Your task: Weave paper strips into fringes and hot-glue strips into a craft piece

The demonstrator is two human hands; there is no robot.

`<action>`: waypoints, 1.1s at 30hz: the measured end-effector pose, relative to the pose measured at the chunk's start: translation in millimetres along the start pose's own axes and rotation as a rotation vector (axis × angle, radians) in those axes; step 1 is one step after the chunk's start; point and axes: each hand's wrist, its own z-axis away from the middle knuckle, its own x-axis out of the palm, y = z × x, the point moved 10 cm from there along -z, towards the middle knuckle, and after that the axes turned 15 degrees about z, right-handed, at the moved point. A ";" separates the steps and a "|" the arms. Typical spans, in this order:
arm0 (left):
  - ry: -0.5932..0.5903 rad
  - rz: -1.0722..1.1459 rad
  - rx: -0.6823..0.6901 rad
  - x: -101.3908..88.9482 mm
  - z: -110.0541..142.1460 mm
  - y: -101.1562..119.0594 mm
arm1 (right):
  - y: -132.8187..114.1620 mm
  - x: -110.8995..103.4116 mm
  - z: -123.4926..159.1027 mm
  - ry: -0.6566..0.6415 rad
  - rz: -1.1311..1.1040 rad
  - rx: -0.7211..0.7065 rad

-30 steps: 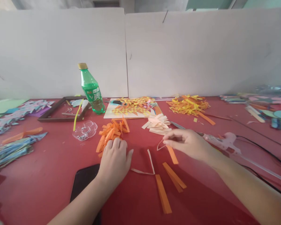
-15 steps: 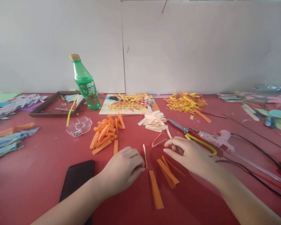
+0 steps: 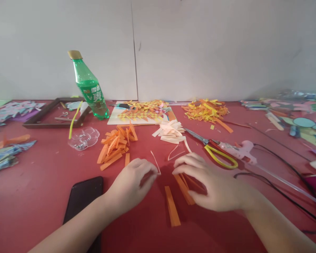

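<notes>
My left hand [image 3: 131, 184] rests on the red table [image 3: 42, 189], fingers curled, pinching a thin pale paper sliver [image 3: 155, 162] that sticks up from its fingertips. My right hand [image 3: 210, 182] lies just to the right, fingers curved over several orange paper strips [image 3: 183, 186], touching them. One more orange strip [image 3: 172, 206] lies loose between the hands. A pile of orange strips [image 3: 116, 146] sits beyond the left hand, a pile of cream strips [image 3: 170, 131] beyond the right.
A black phone [image 3: 81, 200] lies by my left forearm. Yellow-handled scissors [image 3: 216, 151] and a glue gun [image 3: 241, 151] with black cable lie right. A green bottle [image 3: 88, 86], wooden frame [image 3: 47, 114], woven paper mat [image 3: 142, 114] and scrap heaps [image 3: 205, 110] stand against the white wall.
My left hand left the orange pile, came nearer and picked up the pale sliver. My right hand dropped from the cream strips onto the loose orange strips. The view shifted right.
</notes>
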 end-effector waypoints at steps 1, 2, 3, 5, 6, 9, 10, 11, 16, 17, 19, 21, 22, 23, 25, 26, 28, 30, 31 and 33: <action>0.029 0.041 -0.023 -3.5 0.0 -0.7 | -2.8 0.9 1.3 -0.025 0.002 -0.018; 0.055 0.085 -0.051 -6.7 0.2 -1.7 | -4.0 0.7 2.2 -0.036 0.001 -0.025; 0.075 0.136 -0.090 -8.9 0.8 -3.9 | -4.8 -0.1 2.3 -0.037 -0.001 -0.027; 0.089 0.259 -0.179 -9.9 2.8 -8.8 | -6.3 -5.2 0.1 0.001 -0.008 -0.020; 0.089 0.329 -0.214 -9.2 3.8 -10.3 | -7.8 -10.5 -1.9 0.050 -0.020 -0.013; 0.094 0.498 -0.237 -8.6 4.9 -8.1 | -11.6 -31.0 -7.5 0.264 -0.107 0.050; 0.095 0.532 -0.225 -9.1 4.6 -5.9 | -12.0 -36.0 -9.1 0.327 -0.146 0.085; 0.091 0.557 -0.209 -9.3 4.2 -3.6 | -11.9 -38.6 -11.3 0.369 -0.186 0.126; 0.026 0.645 -0.141 -6.4 3.7 6.6 | -10.0 -18.9 -35.2 0.304 -0.552 0.285; 0.021 0.656 -0.137 -6.0 3.9 7.1 | -10.4 -15.4 -40.1 0.302 -0.656 0.288; 0.032 0.654 -0.137 -6.8 4.2 5.8 | -11.6 -12.3 -47.7 0.324 -0.808 0.276; 0.080 0.620 -0.117 -11.3 4.0 4.1 | -13.6 -10.8 -52.5 0.333 -0.862 0.264; 0.113 0.600 -0.101 -14.3 3.9 3.2 | -15.1 -9.6 -54.1 0.323 -0.863 0.261; 0.146 0.585 -0.092 -17.2 4.0 1.7 | -16.5 -8.6 -54.9 0.308 -0.859 0.260; 0.184 0.591 -0.113 -19.0 4.3 -4.6 | -17.0 -10.1 -53.3 0.296 -0.844 0.257; 0.185 0.615 -0.147 -17.5 4.6 -9.2 | -16.3 -13.6 -50.7 0.301 -0.819 0.247; 0.182 0.688 -0.207 -13.8 5.2 -16.9 | -13.0 -24.2 -41.2 0.317 -0.680 0.215; 0.198 0.760 -0.235 -13.0 5.6 -20.6 | -10.3 -34.0 -27.6 0.298 -0.381 0.172; 0.208 0.785 -0.248 -13.2 5.8 -21.8 | -9.6 -32.1 -21.2 0.233 -0.222 0.149; 0.221 0.824 -0.281 -12.6 6.4 -23.2 | -8.2 -23.2 -7.9 0.107 0.006 0.083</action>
